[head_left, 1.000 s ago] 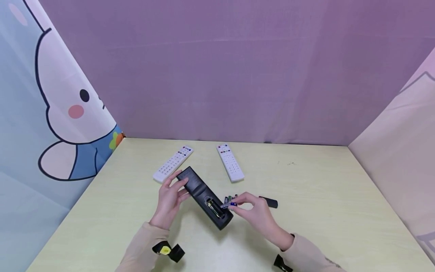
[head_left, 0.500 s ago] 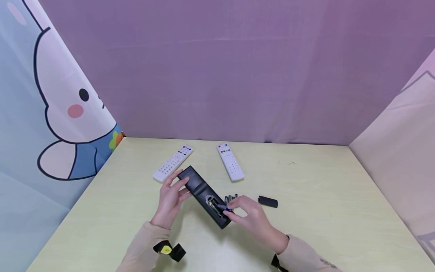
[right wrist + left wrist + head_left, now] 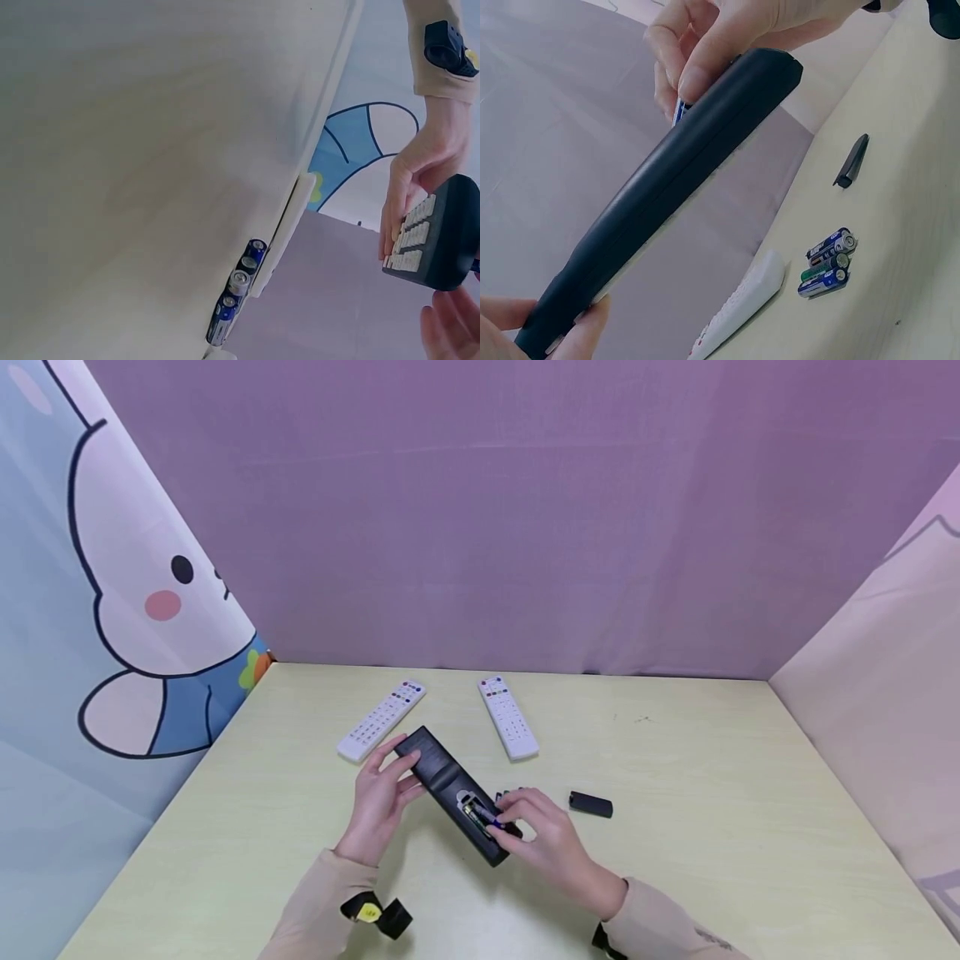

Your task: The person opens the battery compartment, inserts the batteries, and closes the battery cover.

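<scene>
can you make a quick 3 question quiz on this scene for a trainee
1. Which hand grips the upper end of the black remote in the head view? A. left, B. right, C. neither
2. True or false: the small black cover lies on the table, apart from the black remote.
3. Fill in: the black remote's buttons face ____ the head camera.

Key: 1. A, the left hand; 2. true; 3. away from.

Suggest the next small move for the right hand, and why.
Probably press the pinched battery down into the open back of the black remote: the right hand holds it at the opening, another battery appears to lie inside, and the left hand grips the remote's opposite end.
</scene>
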`<state>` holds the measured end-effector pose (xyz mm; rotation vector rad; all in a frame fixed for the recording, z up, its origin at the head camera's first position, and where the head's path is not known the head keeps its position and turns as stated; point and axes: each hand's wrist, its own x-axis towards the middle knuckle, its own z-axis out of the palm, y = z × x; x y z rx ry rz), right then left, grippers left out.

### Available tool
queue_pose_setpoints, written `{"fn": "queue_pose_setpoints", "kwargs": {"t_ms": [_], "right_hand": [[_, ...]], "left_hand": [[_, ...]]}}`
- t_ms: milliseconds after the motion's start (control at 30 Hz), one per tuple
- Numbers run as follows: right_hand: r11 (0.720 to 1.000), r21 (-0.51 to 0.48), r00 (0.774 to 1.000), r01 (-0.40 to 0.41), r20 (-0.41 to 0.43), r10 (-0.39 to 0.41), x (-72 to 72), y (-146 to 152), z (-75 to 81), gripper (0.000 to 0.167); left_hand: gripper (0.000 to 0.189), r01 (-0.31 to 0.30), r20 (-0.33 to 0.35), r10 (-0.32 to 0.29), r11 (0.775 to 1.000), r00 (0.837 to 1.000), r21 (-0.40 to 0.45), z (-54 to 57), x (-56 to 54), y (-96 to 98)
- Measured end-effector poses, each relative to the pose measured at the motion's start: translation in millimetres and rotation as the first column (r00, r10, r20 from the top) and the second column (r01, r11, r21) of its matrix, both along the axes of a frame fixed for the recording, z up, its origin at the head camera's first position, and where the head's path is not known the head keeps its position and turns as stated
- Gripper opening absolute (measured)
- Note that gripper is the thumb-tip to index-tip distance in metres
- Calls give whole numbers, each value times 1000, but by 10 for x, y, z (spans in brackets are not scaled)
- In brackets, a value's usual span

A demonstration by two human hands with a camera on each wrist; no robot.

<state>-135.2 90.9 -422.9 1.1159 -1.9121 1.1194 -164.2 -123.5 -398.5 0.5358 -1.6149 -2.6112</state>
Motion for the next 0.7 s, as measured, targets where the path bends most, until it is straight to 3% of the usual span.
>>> {"fn": "queue_pose_setpoints", "kwargs": {"t_ms": [167,233,300,367,467,567,700], "right_hand": [[1000,13,992,0,126,-2,24,-23,6,19],[1000,25,973,-10,231,4,34,-25,2,22],[999,36,932,-32,363,17,44,-17,1,23],[997,37,867,-66,498,39,47,3,7,25],[990,-7,728,-138,677,106,40,54,35,31],[973,-69,602,-220,776,191,12,115,58,34],[943,-109,480,-314,838,257,-27,184,74,34]], "left_hand": [[43,6,15,-6,1000,1000,1,9,1,-2],[44,8,13,-8,1000,1000,1,14,7,-4],[45,8,10,-8,1000,1000,0,10,10,-9],[46,10,11,-10,1000,1000,-3,6,13,-16],[47,12,13,-12,1000,1000,-9,2,12,-28],[45,16,14,-16,1000,1000,-10,16,12,-34],[44,22,11,-22,1000,1000,-7,25,15,-34]]}}
